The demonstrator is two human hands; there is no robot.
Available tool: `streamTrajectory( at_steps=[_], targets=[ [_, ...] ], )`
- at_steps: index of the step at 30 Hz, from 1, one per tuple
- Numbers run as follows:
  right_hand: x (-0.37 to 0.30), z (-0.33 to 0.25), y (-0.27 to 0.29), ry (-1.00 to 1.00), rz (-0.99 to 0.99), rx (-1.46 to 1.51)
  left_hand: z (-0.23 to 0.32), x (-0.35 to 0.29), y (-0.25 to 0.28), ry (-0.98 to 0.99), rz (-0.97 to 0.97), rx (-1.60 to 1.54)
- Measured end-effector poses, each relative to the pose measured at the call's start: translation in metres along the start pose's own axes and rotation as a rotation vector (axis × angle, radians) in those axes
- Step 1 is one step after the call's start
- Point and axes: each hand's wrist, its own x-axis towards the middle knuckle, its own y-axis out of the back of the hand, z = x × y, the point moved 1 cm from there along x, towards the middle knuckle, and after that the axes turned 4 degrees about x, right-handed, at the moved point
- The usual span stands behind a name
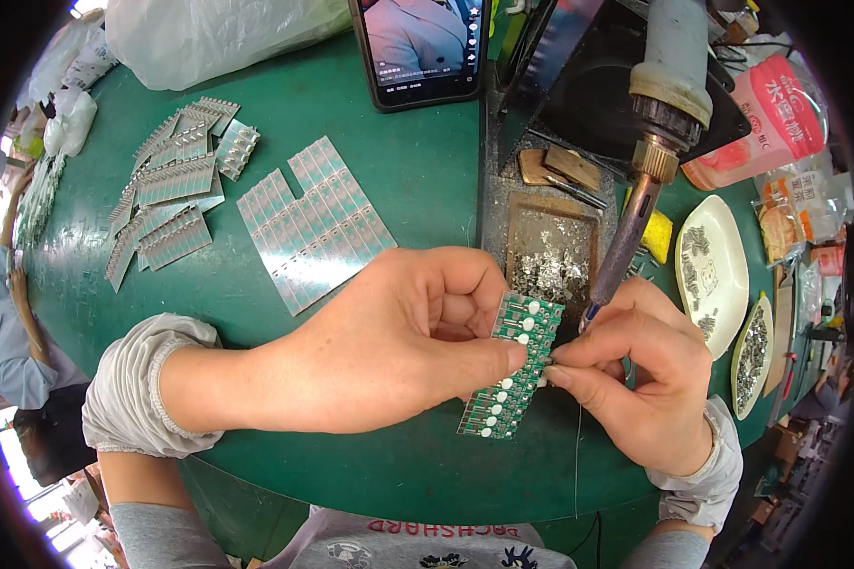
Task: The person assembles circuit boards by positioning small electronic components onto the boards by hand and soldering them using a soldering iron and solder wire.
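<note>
My left hand [399,341] grips a green circuit board panel [514,375] between thumb and fingers. The panel is tilted and carries a row of round white spots and several small metal parts. At its right edge, the thumb and forefinger of my right hand [640,370] are pinched together. What they pinch is too small to make out. A soldering iron [631,228] slants down from above, its tip just over my right forefinger. Below the right fingers hangs a thin wire [579,455].
To the left lie a flat board panel [318,228] and a pile of board strips [176,180]. A phone [422,47] stands at the back. Behind my hands is a tray with solder scraps [550,213]. Two dishes of small metal parts, a white one [721,213] and another [754,356], sit right.
</note>
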Motion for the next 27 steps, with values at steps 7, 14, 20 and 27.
streamTrajectory(
  at_steps=[7, 14, 20, 27],
  targets=[
    [0.0, 0.001, 0.003, -0.203, -0.06, 0.197, -0.002, 0.0, -0.002, -0.005, -0.004, -0.04],
    [0.001, -0.001, 0.002, -0.128, -0.064, 0.101, 0.0, 0.001, 0.001, 0.019, -0.027, -0.037],
    [0.001, -0.003, 0.002, -0.122, -0.062, 0.077, -0.003, 0.002, 0.0, 0.008, -0.056, -0.097],
    [0.001, 0.001, 0.004, -0.157, -0.105, 0.181, -0.002, 0.0, -0.001, 0.009, -0.034, -0.044]
  ],
)
